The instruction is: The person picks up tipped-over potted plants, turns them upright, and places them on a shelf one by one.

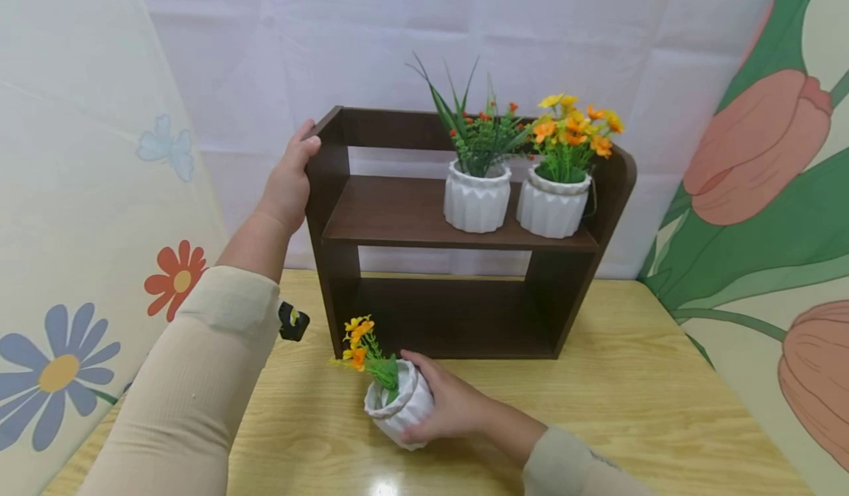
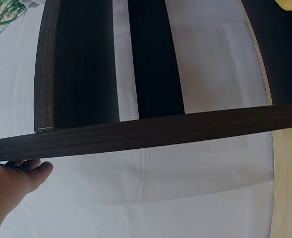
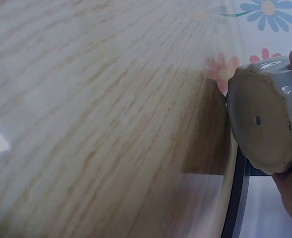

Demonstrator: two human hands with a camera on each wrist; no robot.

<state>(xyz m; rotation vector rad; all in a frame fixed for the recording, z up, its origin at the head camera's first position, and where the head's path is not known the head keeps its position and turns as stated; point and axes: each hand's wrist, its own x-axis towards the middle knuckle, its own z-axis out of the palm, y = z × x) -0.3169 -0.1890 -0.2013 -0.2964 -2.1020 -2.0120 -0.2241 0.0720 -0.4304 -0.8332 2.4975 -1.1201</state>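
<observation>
- My right hand (image 1: 451, 407) wraps its fingers around the small white flower pot (image 1: 401, 407), which is tipped toward the left, near the desk's (image 1: 630, 393) front edge and just in front of the shelf unit (image 1: 458, 238).
- I judge the tilted pot could slip or bump the shelf's lower left post; the right wrist view shows its base (image 3: 262, 121) lifted off the wood.
- My left hand (image 1: 288, 183) grips the shelf's upper left side panel; a jolt there could rock the two pots (image 1: 477, 197) (image 1: 553, 201) on the middle board.
- The pot is ribbed, white, glazed, with orange and yellow artificial blooms (image 1: 358, 334) and an unglazed base with a drain hole.
</observation>
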